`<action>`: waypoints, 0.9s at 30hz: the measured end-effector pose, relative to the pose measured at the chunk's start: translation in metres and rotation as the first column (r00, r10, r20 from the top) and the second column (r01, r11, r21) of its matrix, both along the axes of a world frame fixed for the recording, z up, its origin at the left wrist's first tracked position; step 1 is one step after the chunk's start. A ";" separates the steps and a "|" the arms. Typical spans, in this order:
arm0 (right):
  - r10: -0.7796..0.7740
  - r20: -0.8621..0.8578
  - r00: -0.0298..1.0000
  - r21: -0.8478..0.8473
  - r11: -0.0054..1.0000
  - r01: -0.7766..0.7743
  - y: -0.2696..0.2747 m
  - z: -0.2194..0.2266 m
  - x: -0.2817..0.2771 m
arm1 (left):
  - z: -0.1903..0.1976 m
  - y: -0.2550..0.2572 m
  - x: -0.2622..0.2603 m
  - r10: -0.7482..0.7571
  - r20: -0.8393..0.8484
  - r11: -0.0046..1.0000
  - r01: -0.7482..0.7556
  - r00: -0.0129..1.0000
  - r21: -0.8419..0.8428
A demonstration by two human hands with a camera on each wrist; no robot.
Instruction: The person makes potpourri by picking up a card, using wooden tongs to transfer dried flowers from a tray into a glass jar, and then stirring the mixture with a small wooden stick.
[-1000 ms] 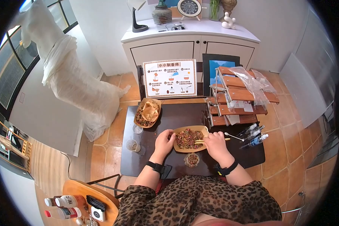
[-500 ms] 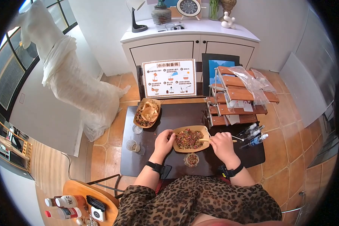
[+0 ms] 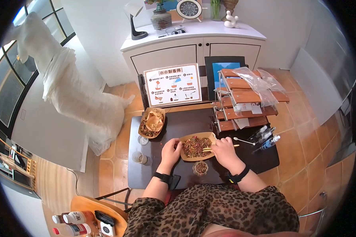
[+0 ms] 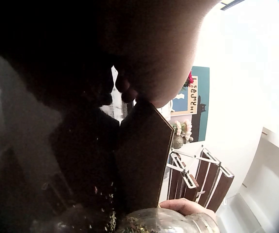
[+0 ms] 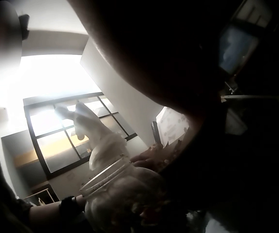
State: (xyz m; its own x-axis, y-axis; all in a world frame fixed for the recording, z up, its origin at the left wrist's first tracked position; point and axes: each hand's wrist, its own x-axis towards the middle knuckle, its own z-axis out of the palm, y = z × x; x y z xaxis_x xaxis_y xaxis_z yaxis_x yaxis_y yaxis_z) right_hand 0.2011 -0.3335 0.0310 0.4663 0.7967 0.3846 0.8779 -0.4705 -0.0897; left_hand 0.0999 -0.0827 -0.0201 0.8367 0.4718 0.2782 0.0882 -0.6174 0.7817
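A boat-shaped kraft paper tray (image 3: 192,158) of mixed dried petals and bits (image 3: 195,145) sits on the dark table before me. My left hand (image 3: 171,153) holds the tray's left end, its fingers at the rim; the tray's underside (image 4: 144,155) shows dark in the left wrist view. Yellow tweezers (image 3: 231,146) are pinched in my right hand (image 3: 225,154), their two tips over the petals on the tray's right side. Just in front of the tray stands a small clear jar (image 3: 200,168) with similar bits inside, large in the right wrist view as a glassy jar (image 5: 125,199).
A second paper tray (image 3: 151,122) holding a crumpled paper bag stands back left, with clear cups (image 3: 139,158) near it. To the right lie a white spoon (image 3: 244,141) and small bottles (image 3: 269,143). A folding wooden rack (image 3: 245,98) and instruction sign (image 3: 172,85) stand behind.
My right hand moved right with the tweezers half a second ago, and is back left over the petals now. The left hand stays at the tray. The head view has shifted slightly.
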 end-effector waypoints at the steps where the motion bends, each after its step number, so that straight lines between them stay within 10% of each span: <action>1: 0.000 0.004 1.000 -0.005 1.000 0.000 0.000 0.000 0.000 | 0.000 0.000 0.000 0.001 -0.002 1.000 -0.001 1.000 -0.001; 14: -0.015 -0.126 0.992 0.120 0.992 0.030 -0.022 0.025 0.000 | 0.000 0.001 -0.001 -0.014 -0.037 0.999 0.013 0.999 -0.032; 27: 0.270 -0.232 0.934 0.005 0.961 -0.276 -0.026 0.032 -0.032 | -0.003 0.001 0.000 -0.014 -0.017 1.000 0.013 1.000 -0.026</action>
